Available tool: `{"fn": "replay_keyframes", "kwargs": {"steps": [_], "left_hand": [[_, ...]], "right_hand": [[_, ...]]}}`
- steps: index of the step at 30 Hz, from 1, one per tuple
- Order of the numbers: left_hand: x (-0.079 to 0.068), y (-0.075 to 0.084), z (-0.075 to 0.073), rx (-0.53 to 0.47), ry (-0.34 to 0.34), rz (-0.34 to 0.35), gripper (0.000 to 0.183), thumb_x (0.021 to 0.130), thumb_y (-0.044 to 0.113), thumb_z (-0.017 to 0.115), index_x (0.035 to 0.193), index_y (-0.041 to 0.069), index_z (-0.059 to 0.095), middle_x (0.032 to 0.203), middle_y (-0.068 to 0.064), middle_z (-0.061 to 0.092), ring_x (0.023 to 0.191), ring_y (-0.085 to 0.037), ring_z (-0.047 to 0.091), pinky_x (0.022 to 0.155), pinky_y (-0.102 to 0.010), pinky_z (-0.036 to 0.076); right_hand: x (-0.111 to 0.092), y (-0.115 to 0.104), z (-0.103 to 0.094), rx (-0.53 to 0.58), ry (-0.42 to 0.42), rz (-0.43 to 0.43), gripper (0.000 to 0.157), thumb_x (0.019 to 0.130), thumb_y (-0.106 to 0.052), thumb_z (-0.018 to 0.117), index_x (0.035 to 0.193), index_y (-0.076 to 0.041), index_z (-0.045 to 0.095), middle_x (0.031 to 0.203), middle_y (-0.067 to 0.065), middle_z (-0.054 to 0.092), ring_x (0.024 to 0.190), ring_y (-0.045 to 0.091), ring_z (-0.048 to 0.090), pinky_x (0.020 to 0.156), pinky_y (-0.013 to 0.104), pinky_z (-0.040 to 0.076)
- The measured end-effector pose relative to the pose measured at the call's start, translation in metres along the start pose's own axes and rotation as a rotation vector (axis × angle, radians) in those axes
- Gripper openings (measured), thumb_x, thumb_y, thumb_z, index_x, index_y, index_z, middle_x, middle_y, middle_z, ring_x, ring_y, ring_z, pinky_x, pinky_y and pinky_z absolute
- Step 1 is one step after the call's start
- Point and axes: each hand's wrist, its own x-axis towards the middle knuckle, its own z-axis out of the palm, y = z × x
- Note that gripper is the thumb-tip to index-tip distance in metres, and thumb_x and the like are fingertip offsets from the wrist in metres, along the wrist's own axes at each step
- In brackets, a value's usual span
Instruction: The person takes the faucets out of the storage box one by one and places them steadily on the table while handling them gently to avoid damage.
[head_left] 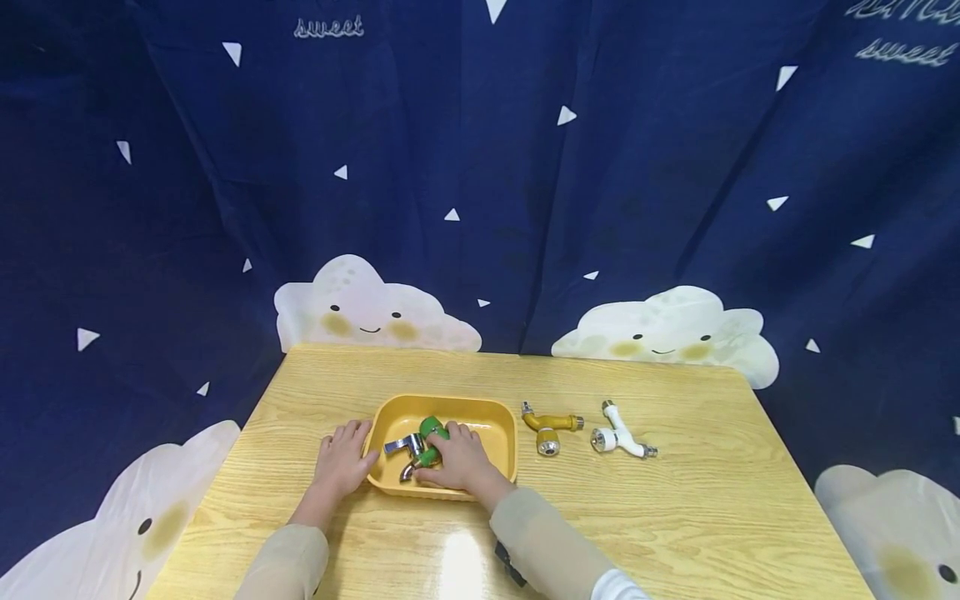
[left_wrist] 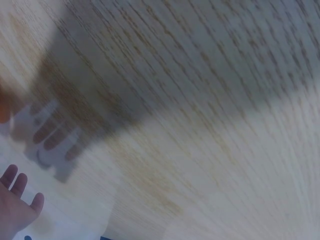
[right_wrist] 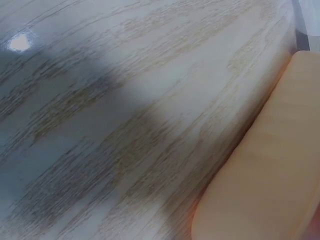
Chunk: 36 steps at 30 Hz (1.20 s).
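A yellow plastic basin (head_left: 491, 409) stands on the wooden table. Inside it lies a chrome faucet (head_left: 405, 444) with a lever handle, partly hidden by the things around it. My right hand (head_left: 461, 461) reaches into the basin and grips a green faucet (head_left: 432, 427), whose far end shows past the fingers. At the basin's left edge is my left hand (head_left: 341, 458), its thumb at the rim and its fingers fairly straight. Some of those fingers (left_wrist: 20, 186) show in the left wrist view. The right wrist view shows the basin's outer wall (right_wrist: 260, 170) but little of the hand.
Right of the basin lie a yellow faucet (head_left: 555, 422) and a white faucet (head_left: 621, 433), side by side on the table (head_left: 675, 517). A dark blue curtain (head_left: 450, 133) with clouds and triangles hangs behind the table.
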Motion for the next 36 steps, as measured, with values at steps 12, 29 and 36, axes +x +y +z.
{"fn": "replay_keyframes", "kwargs": {"steps": [12,29,36], "left_hand": [[0.000,0.000,-0.002,0.003,0.001,0.004,0.056,0.086,0.032,0.048,0.134,0.004,0.042,0.128,-0.018,0.044,0.118,-0.037,0.038,0.094,-0.060,0.027],[0.001,-0.001,-0.002,0.012,-0.007,0.002,0.056,0.086,0.032,0.048,0.134,0.004,0.042,0.128,-0.018,0.044,0.118,-0.037,0.038,0.095,-0.060,0.027],[0.001,-0.001,-0.002,0.011,-0.017,-0.001,0.057,0.086,0.033,0.048,0.135,0.004,0.041,0.129,-0.019,0.044,0.119,-0.037,0.037,0.095,-0.061,0.026]], "right_hand": [[-0.002,0.000,0.000,0.061,-0.017,0.062,0.048,0.068,-0.059,0.062,0.100,-0.024,0.057,0.095,0.006,0.041,0.081,0.018,0.039,0.066,0.030,0.033],[-0.009,0.004,-0.020,0.064,0.078,0.059,0.054,0.065,-0.055,0.062,0.108,-0.023,0.059,0.105,0.012,0.044,0.091,0.022,0.040,0.075,0.034,0.035],[-0.014,0.010,-0.032,0.033,0.194,0.014,0.044,0.064,-0.054,0.063,0.096,-0.024,0.056,0.107,0.013,0.045,0.093,0.023,0.042,0.081,0.036,0.036]]}}
